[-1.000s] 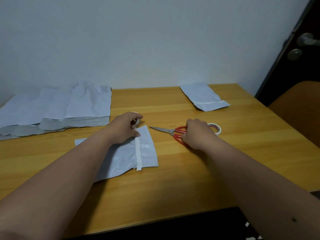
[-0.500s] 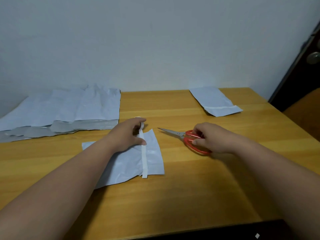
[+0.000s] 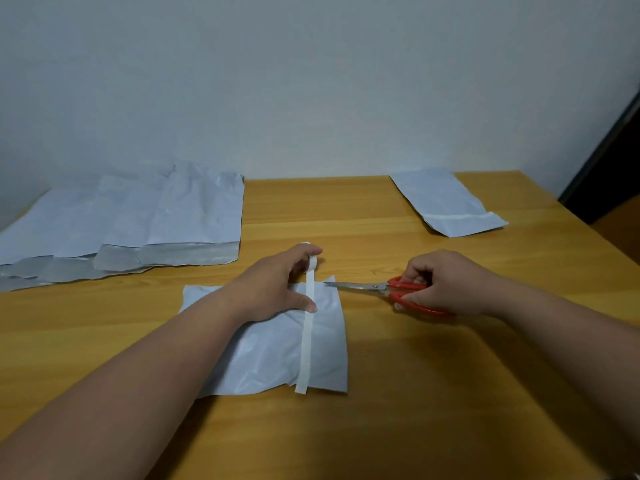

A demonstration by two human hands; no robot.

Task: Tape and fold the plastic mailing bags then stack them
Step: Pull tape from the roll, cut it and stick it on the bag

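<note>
The red-handled scissors (image 3: 388, 289) are gripped in the right hand (image 3: 446, 282), fingers curled through and round the loops, with the blades lying nearly closed and their tip just beside the far right edge of the folded bag (image 3: 277, 344). The tape roll (image 3: 310, 259) is held by the left hand (image 3: 273, 289), fingers wrapped over it just beyond the bag's far edge, while the thumb is pressed down beside the tape strip (image 3: 306, 337).

That strip is laid from the roll across the bag to its near edge, where a short tail overhangs onto the tabletop (image 3: 433, 393). The step in hand is judged to be the cut that frees the strip from the roll. For a clean cut the tape should be kept taut between roll and bag, the blades opened and slid across the strip close to the bag's far edge, so that little loose tail is left. The bag itself should be kept out of the blades, and the thumb held clear of them.

Farther out, a pile of unfolded bags (image 3: 138, 216) lies at the far left, and one finished bag (image 3: 446, 202) rests at the far right, well apart, where the stack is presumably to be built.
</note>
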